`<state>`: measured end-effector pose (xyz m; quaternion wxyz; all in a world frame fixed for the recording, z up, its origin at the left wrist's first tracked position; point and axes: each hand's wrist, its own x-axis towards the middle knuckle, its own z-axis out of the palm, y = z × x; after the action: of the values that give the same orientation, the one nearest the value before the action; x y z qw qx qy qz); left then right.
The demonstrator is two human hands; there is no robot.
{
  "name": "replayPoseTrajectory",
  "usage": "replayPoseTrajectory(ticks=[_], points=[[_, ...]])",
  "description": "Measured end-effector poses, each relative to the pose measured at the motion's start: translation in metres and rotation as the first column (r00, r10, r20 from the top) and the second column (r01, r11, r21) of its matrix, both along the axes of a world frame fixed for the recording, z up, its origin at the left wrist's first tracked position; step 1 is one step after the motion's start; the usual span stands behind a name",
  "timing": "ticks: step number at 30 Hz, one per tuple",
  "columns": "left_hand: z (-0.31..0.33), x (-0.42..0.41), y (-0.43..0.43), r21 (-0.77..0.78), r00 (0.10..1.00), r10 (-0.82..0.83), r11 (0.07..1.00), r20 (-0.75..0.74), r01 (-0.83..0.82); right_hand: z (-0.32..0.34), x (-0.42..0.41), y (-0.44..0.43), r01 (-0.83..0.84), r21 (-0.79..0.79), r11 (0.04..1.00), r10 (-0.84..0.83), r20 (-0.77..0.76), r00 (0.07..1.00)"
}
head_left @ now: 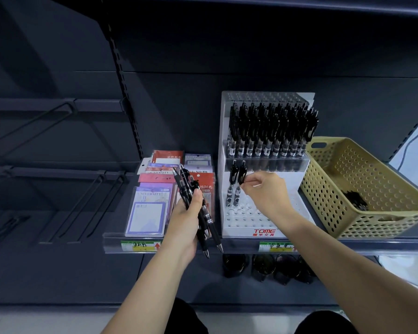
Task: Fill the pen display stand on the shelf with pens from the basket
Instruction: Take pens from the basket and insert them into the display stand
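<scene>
Left hand (186, 214) clutches a slanted bundle of pens (195, 201) at the shelf's (116, 239) front edge, right hand (267, 192) nearer the display stand (263, 231), pinching an upright pen (240, 186) by its top at the lower tier's left edge.

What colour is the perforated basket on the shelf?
Tan; the basket shows best in the head view.
</scene>
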<state>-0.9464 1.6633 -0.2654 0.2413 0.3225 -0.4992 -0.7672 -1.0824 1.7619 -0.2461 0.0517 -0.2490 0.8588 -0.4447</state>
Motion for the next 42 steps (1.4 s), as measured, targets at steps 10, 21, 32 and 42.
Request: replayPoseTrajectory(ticks=[10,21,32,42], points=[[0.000,-0.004,0.013,-0.070,0.996,-0.086,0.994,0.039,0.088,0.015,0.031,0.018,-0.139,-0.151,0.979,0.166,0.185,0.969],[0.005,-0.004,0.026,-0.248,0.982,-0.179,0.951,0.057,0.187,0.019,0.044,0.022,-0.320,-0.198,0.926,0.370,0.327,0.869],[-0.001,-0.002,0.030,-0.158,0.956,-0.274,0.945,0.103,0.287,0.013,0.042,0.033,-0.257,-0.196,0.946,0.316,0.392,0.864],[0.001,0.002,0.018,-0.192,0.979,-0.129,0.968,0.158,0.159,0.056,-0.003,0.045,0.057,-0.391,0.919,0.018,0.187,0.982]])
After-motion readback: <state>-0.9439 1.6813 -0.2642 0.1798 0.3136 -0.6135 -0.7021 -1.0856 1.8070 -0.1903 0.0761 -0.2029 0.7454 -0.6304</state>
